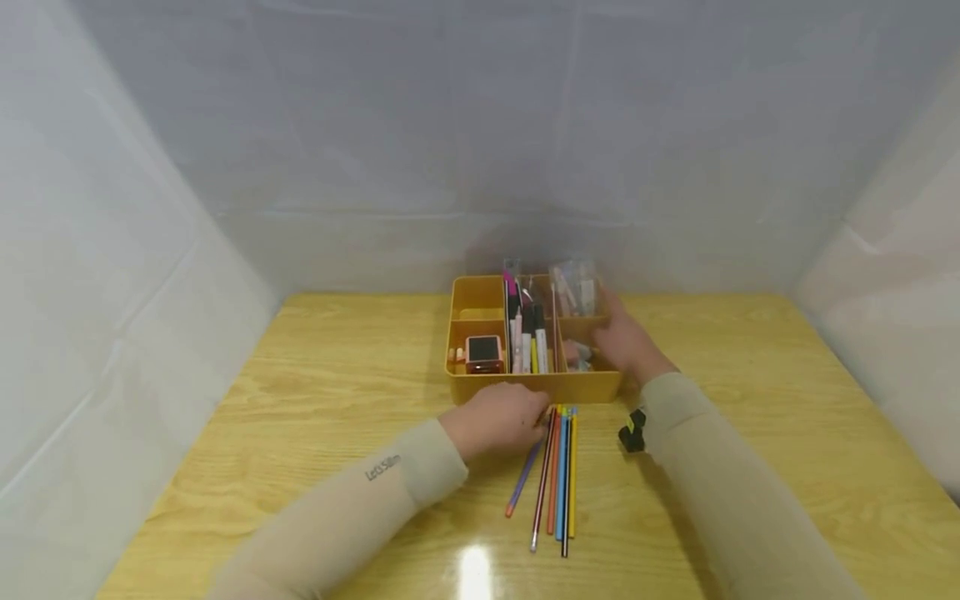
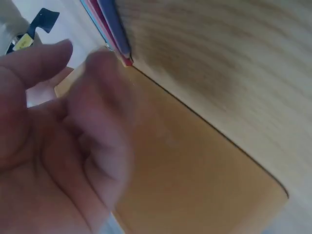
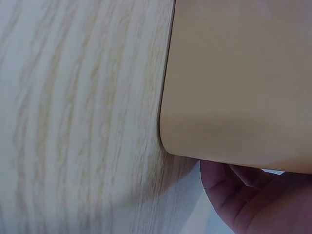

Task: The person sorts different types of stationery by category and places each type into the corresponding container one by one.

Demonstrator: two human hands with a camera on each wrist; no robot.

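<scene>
Closest in, a row of colored pencils (image 1: 557, 467) is lying side by side on the wooden table (image 1: 750, 467), tips pointing at the yellow organizer tray (image 1: 534, 387). The left hand (image 1: 498, 419) is sitting at their far ends, fingers loosely curled and touching the tops; I can't tell if it's actually pinching one. Best bet here: pick off a single pencil cleanly without scattering the rest. The sleeve print is looking like "Let's Slim", though it's small. Further back, the right hand (image 1: 624, 342) is wrapping round the tray's right corner, steadying it beside the markers (image 1: 527, 333).
</scene>
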